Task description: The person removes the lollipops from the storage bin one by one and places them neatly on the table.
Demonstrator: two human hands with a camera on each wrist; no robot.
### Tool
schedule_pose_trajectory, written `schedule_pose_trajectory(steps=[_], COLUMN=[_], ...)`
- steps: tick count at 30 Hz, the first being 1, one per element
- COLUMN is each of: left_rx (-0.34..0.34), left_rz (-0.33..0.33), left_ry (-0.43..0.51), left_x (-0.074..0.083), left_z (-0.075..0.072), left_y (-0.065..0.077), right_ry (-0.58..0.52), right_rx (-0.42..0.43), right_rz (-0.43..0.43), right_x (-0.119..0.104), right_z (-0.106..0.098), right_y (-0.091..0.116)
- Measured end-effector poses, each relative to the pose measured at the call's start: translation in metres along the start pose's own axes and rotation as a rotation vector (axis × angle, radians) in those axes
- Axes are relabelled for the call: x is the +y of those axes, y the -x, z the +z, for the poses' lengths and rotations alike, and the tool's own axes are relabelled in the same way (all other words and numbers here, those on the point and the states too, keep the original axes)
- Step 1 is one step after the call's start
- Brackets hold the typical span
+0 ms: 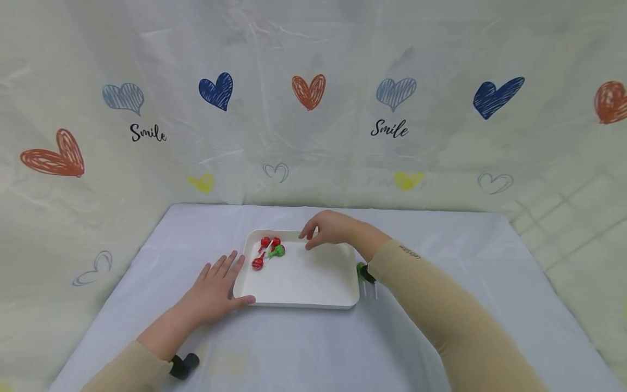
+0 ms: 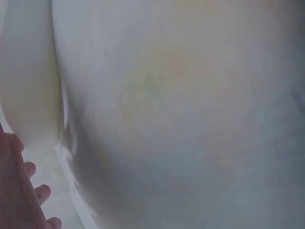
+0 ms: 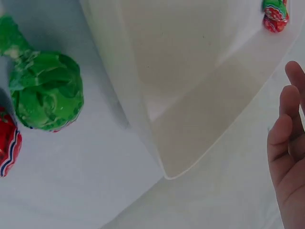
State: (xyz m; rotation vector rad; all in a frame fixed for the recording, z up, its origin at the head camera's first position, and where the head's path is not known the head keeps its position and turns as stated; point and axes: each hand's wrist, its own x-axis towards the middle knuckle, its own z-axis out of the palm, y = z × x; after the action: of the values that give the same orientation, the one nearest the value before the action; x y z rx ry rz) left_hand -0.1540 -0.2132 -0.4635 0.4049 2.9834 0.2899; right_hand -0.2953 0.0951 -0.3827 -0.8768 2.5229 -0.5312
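A white rectangular tray [image 1: 303, 288] lies on the table, with several lollipops in its left part: red-wrapped ones, such as the red lollipop [image 1: 257, 264], and a green lollipop [image 1: 277, 251]. My left hand [image 1: 217, 286] rests at the tray's left edge, fingers spread and thumb along the near left corner. Above the far side of the tray, my right hand [image 1: 327, 227] hangs with loosely bent fingers and nothing between them. Right of the tray, partly hidden by the right sleeve, are more lollipops; the right wrist view shows a green lollipop [image 3: 46, 90] and a red lollipop [image 3: 7, 140].
A white cloth covers the table [image 1: 303, 348], and a curtain [image 1: 343, 152] with printed hearts hangs behind it. Black wrist straps with cameras, including the left wrist camera [image 1: 184, 366], sit under both forearms.
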Motion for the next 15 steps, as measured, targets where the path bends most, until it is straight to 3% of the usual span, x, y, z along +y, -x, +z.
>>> schedule_pose_trajectory(steps=[9,15], left_rx=[-0.013,-0.01], left_rz=[-0.017,-0.014], left_ry=[-0.019,-0.02], left_x=[0.002,0.002], left_z=[-0.002,-0.002], left_y=[0.0,-0.001], right_ry=[0.177,0.264], right_rx=[0.005,-0.021], right_rz=[-0.019,-0.04], right_x=[-0.029,-0.033], right_z=[0.013,0.023], right_y=[-0.02,-0.035])
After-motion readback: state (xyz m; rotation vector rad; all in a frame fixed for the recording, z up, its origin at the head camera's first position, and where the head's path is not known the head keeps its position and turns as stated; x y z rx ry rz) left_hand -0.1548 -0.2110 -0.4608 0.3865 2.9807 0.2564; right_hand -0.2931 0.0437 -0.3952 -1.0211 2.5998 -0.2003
